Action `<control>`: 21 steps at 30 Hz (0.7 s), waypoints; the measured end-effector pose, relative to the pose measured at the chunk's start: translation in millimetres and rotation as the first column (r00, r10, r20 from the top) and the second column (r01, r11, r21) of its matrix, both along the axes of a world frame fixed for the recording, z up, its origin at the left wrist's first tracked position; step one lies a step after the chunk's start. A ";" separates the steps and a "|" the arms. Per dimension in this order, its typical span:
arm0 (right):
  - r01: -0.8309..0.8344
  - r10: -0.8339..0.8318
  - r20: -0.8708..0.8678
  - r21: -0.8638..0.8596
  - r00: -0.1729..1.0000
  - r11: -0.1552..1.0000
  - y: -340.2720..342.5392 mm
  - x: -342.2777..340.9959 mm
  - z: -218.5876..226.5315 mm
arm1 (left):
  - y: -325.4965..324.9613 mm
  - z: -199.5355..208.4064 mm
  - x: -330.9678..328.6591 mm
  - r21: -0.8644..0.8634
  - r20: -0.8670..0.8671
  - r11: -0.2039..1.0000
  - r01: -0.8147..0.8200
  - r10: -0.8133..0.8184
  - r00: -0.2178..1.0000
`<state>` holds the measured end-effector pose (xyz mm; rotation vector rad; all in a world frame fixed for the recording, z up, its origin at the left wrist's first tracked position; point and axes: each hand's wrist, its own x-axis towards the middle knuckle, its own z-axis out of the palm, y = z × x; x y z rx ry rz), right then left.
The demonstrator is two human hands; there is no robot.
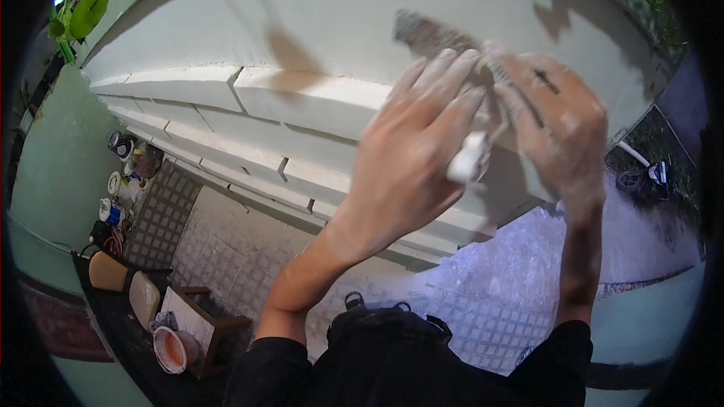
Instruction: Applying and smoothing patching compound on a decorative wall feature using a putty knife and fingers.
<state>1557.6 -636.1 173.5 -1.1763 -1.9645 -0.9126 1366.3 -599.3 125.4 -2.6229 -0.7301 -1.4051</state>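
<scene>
A wide putty knife (428, 32), its grey blade caked with white, lies against the smooth white upper wall (339, 7). My left hand (403, 151) is closed on it, dusty fingertips along the blade's lower edge. On the blade's right part, my right hand (558, 117) is also closed, its fingers bent over the tool. A white rounded piece (469, 160), seemingly the handle end, shows beside the left thumb; the rest of the handle is hidden between the hands. Both hands are coated in white powder.
Below the hands, raised white blocks (302, 98) form stepped rows along the wall. At lower left, an orange-lined bucket (175, 350) stands by a wooden stool (215, 324) and a chair (109, 271). Several cans (111, 211) line the green wall (56, 158). The tiled floor (219, 256) has white dust.
</scene>
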 end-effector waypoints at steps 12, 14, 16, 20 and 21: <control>-0.334 0.345 0.110 -0.109 0.932 0.936 -34.8 -35.2 -88.2 | -56.4 -72.9 -51.9 -0.698 0.051 0.702 0.139 -0.145 0.988; -0.307 0.324 -0.148 0.124 0.935 0.944 -42.2 -34.9 -109.0 | -57.6 -93.0 -47.3 -0.782 0.267 0.576 0.239 -0.038 0.963; -0.453 0.332 -0.544 -0.102 0.771 0.885 -76.9 -40.9 -135.1 | -67.8 -105.9 -41.5 -0.862 0.445 0.373 0.345 0.226 0.867; -0.561 0.209 -0.781 -0.209 0.589 0.801 -96.8 -75.9 -180.1 | -87.1 -113.0 -3.4 -0.697 0.607 0.572 0.433 0.149 0.780; -0.558 0.162 -0.822 -0.212 0.546 0.802 -98.4 -78.8 -182.9 | -90.2 -113.4 1.2 -0.699 0.604 0.569 0.432 0.148 0.783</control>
